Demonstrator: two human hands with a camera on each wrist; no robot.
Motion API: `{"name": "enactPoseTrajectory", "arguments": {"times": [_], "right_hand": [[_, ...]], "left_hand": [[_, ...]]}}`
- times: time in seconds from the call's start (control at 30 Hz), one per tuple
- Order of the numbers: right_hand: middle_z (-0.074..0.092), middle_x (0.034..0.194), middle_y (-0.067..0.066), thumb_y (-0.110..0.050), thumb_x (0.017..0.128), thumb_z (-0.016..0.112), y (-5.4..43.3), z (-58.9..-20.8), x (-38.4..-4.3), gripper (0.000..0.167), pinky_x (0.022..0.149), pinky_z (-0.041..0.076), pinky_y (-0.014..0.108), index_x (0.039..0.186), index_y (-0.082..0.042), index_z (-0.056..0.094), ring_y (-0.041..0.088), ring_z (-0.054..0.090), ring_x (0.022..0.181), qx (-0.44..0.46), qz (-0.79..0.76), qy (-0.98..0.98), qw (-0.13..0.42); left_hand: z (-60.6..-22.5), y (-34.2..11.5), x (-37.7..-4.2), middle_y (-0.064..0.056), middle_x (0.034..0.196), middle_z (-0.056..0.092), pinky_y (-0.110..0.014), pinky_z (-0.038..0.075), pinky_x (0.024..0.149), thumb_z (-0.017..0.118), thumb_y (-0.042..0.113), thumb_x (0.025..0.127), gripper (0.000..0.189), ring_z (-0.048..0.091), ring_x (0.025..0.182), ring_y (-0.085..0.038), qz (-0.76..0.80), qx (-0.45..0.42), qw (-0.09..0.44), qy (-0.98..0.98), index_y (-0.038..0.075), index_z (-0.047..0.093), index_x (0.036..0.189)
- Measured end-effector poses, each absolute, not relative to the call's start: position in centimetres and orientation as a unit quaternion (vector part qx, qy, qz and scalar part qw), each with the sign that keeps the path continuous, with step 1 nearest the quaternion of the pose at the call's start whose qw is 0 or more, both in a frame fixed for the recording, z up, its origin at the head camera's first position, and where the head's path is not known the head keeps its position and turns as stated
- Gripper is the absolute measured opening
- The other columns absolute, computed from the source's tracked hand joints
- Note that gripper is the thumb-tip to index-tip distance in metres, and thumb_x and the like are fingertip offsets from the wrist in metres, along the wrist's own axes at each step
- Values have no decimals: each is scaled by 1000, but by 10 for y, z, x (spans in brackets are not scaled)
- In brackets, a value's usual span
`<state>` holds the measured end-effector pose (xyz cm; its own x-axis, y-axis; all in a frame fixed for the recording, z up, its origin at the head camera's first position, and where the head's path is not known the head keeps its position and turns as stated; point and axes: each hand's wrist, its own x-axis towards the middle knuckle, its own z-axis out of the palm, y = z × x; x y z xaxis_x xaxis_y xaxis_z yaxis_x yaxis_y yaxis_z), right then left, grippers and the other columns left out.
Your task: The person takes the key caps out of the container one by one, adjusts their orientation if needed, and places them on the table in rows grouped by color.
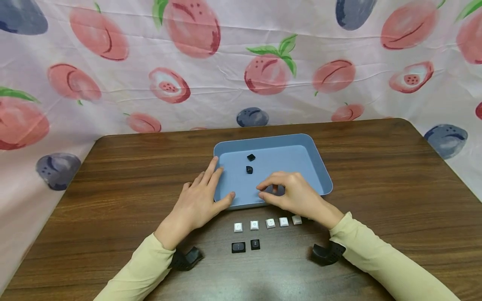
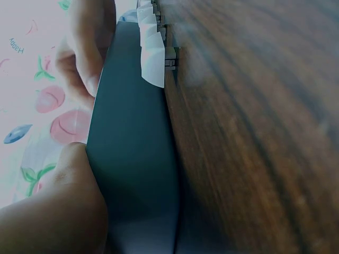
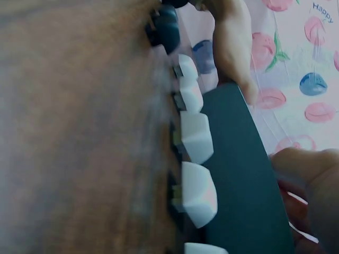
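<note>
A shallow blue tray (image 1: 301,161) lies on the table with two small black keycaps (image 1: 249,169) inside, apart from each other. My left hand (image 1: 197,200) rests along the tray's left side, fingers spread at the rim and thumb by the front left corner. Over the tray's front part hovers my right hand (image 1: 291,192), thumb and forefinger curved toward each other. A small gap shows between those tips, and nothing is visible in it. Below the tray runs a row of white keycaps (image 1: 270,223), partly hidden by the right wrist. Nearer are a wide black keycap (image 1: 238,247) and a smaller one (image 1: 255,244).
The wooden table (image 1: 143,167) extends to both sides of the tray. Behind it hangs a fruit-printed cloth (image 1: 226,83). Black wrist devices (image 1: 326,253) stick out under both sleeves. In the right wrist view, white keycaps (image 3: 196,137) stand close to the tray's outer wall (image 3: 238,174).
</note>
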<state>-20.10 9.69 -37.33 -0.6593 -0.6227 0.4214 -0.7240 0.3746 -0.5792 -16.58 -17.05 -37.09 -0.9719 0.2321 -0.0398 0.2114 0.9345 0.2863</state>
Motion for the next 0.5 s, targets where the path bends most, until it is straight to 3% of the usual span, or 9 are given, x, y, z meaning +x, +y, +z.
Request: {"name": "enactPoseTrajectory", "arguments": {"times": [0.33,0.5], "right_hand": [[74,97,-2,-19,89,80,85,-368,-216,24,65,49,25,112,-12,78,8,62,79,361,319,-876,31],[70,102,1,-22,88,81,79,-368,-222,40,66,47,27,124,-10,72,9,58,76,347,305,-886,25]], "left_hand": [[-370,-172,-168,-3,173,4,-67,38,101,51,60,98,81,40,146,-42,142,116,41,982,11,32,160],[-369,-171,-168,-2,173,5,-66,38,101,50,60,98,81,40,146,-42,142,116,40,982,11,32,160]]}}
